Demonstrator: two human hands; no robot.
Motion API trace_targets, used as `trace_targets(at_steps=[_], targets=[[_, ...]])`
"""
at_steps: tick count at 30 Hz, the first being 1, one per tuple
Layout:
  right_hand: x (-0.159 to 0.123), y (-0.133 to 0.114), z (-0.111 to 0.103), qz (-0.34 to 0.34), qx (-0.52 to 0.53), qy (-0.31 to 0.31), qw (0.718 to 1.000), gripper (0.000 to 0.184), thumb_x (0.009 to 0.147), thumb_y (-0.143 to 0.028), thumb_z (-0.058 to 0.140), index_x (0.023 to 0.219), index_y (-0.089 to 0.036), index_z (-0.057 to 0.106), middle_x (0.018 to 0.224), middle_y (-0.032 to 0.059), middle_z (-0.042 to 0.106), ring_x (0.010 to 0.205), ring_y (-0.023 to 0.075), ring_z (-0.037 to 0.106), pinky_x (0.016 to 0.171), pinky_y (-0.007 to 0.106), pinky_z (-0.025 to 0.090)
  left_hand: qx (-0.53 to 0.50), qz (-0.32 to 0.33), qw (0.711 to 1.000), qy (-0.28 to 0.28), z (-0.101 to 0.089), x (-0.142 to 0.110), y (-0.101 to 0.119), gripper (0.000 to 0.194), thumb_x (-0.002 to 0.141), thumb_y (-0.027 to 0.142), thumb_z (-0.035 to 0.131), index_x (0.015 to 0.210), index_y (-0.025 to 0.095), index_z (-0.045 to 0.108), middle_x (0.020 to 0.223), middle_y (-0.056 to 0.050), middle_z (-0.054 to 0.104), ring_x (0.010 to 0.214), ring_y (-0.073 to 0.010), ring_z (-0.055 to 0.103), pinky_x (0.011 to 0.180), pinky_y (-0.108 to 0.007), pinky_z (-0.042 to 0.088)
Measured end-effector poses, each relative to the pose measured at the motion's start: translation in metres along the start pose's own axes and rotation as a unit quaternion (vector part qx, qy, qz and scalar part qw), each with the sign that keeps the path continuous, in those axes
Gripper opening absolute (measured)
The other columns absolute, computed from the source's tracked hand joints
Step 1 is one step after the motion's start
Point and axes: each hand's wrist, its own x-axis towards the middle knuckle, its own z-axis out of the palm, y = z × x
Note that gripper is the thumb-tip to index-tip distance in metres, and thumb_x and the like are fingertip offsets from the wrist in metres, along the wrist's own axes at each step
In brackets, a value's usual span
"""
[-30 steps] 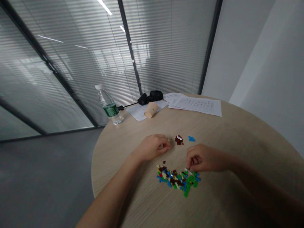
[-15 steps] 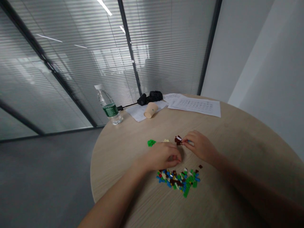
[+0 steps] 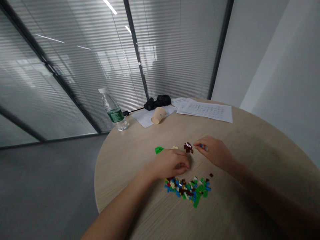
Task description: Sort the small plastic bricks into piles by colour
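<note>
Multicoloured small plastic building bricks (image 3: 186,190) are lying in one loose heap on a round, pale wood-grained bench (image 3: 240,133), too many and too small to be counted singly. Beyond the heap, three little single-colour clusters are sitting in a row: one bright green cluster (image 3: 159,150), one cream cluster (image 3: 175,147), partly hidden, and one dark brown cluster (image 3: 188,147). One lone dark brown brick (image 3: 211,175) is lying just right of the heap.

Two bare hands are working here. The left hand (image 3: 172,164) is hovering over the far edge of the heap, its grip curling with thumb and fingers close together; whether it is pinching a brick, I cannot tell. The right hand (image 3: 211,150) is reaching beside the brown cluster, its thumb and forefinger nearly meeting; I cannot tell whether that grip is pinching anything. One patch of blue plastic (image 3: 204,147) is showing between its fingers, held or lying behind.

Farther back, one clear bottle with a green label (image 3: 113,111) is standing near the edge, one tan paper cup (image 3: 158,115) is lying on one white sheet (image 3: 143,117), and one black bundle (image 3: 161,101) is resting behind it. Overlapping printed white papers (image 3: 205,110), at least two, are lying to the right.
</note>
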Motion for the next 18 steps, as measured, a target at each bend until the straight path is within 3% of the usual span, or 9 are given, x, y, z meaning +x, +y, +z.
trace_targets(at_steps=[2,5,9,14,18], targets=[[-0.003,0.000,-0.014,0.000,0.030,-0.063,0.998,0.015,0.080,-0.021,0.052,0.079,-0.018,0.067,0.079,0.0044,0.069,0.074,0.0176,0.060,0.068,0.028,0.042,0.003,0.002,1.000,0.002,0.000,0.000,-0.001,0.012,0.080,0.018,0.052,0.082,0.019,0.063,0.081,-0.001,0.062,0.076,-0.0128,0.057,0.066,-0.023,0.041],[-0.009,-0.002,-0.034,-0.006,0.087,-0.226,0.970,0.012,0.074,-0.021,0.055,0.073,-0.017,0.066,0.062,0.0007,0.063,0.057,0.0136,0.056,0.055,0.023,0.040,0.015,0.003,1.000,0.005,0.001,-0.001,-0.001,0.012,0.080,0.019,0.051,0.082,0.018,0.063,0.080,-0.001,0.061,0.075,-0.0132,0.057,0.064,-0.023,0.040],[-0.018,-0.004,-0.043,0.034,0.139,-0.343,0.928,0.014,0.062,-0.013,0.058,0.073,-0.015,0.066,0.061,0.0004,0.062,0.057,0.0128,0.057,0.051,0.020,0.040,0.018,0.001,1.000,0.005,0.001,-0.001,-0.001,0.010,0.080,0.016,0.053,0.081,0.018,0.063,0.079,-0.001,0.060,0.074,-0.0127,0.056,0.064,-0.022,0.040],[-0.021,-0.001,-0.034,0.058,0.138,-0.372,0.916,0.015,0.059,-0.011,0.057,0.070,-0.015,0.066,0.058,-0.0007,0.062,0.054,0.0119,0.056,0.049,0.019,0.039,0.012,0.004,1.000,0.006,0.001,-0.001,-0.003,0.009,0.080,0.017,0.053,0.080,0.017,0.062,0.078,0.000,0.061,0.074,-0.0122,0.056,0.065,-0.022,0.040],[-0.018,-0.003,-0.032,0.034,0.132,-0.335,0.932,0.011,0.062,-0.012,0.057,0.067,-0.016,0.066,0.056,-0.0008,0.060,0.052,0.0119,0.055,0.049,0.020,0.039,0.019,0.000,1.000,0.001,0.001,-0.001,-0.003,0.010,0.081,0.018,0.053,0.081,0.017,0.062,0.081,-0.001,0.062,0.075,-0.0134,0.057,0.064,-0.023,0.040]])
